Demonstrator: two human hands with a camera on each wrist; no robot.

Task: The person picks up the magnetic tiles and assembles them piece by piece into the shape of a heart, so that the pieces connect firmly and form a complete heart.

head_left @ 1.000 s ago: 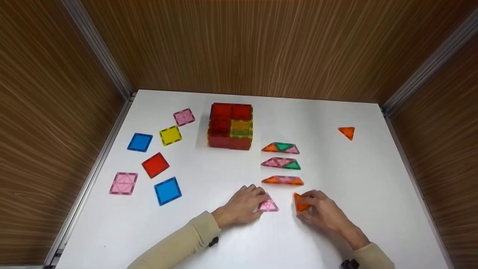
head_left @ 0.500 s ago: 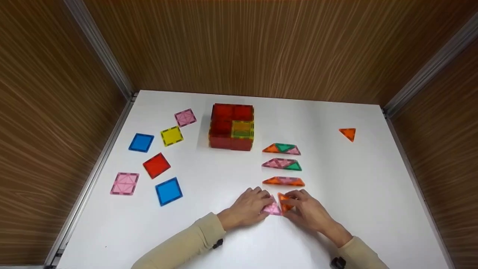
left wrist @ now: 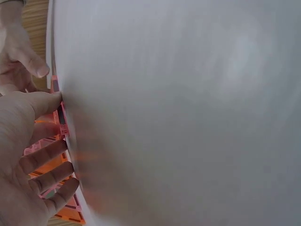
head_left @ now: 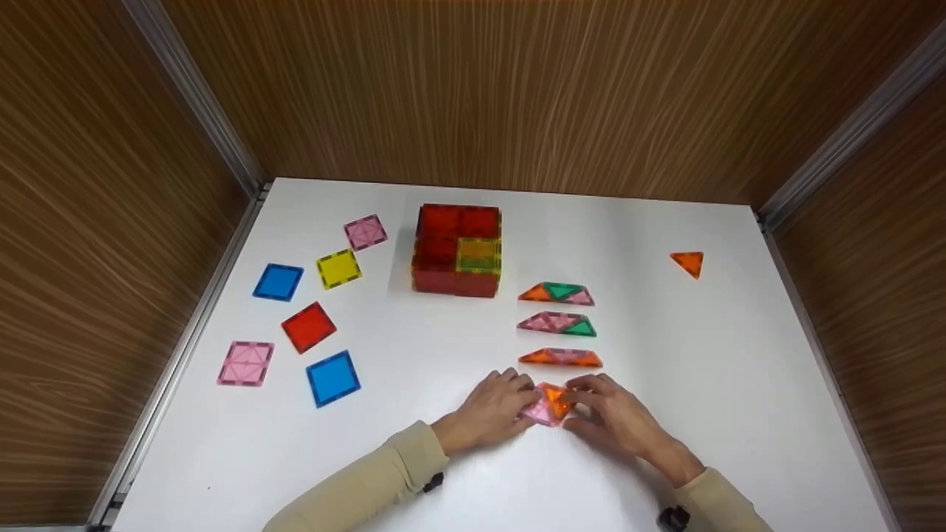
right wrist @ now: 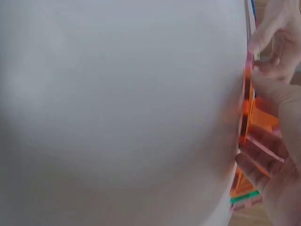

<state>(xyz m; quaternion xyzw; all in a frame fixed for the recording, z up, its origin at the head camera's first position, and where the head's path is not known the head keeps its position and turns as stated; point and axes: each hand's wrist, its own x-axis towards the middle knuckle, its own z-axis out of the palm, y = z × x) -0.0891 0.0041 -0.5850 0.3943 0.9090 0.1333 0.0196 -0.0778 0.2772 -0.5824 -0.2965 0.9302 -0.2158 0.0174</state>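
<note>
In the head view, my left hand [head_left: 489,412] grips a pink triangular magnetic tile [head_left: 539,412] by its left side, low over the white table. My right hand [head_left: 619,420] pinches an orange triangular magnetic tile [head_left: 557,400], whose left edge meets the pink one's right side. Fingers cover the outer parts of both tiles. Thumb and fingers of the left hand show around the pink tile [left wrist: 61,115] in the left wrist view. From the right wrist, the orange tile [right wrist: 245,110] appears edge-on between thumb and fingers.
Just beyond the hands lie three trapezoid strips of joined triangles: orange-pink [head_left: 560,357], pink-green [head_left: 556,324] and orange-green-pink [head_left: 556,293]. Behind stands a red box of tiles [head_left: 456,251]. Several square tiles [head_left: 309,326] lie left; a lone orange triangle [head_left: 688,264] lies far right.
My right hand has moved left with the orange triangle until it met the pink one. My left hand has shifted slightly right with the pink triangle.
</note>
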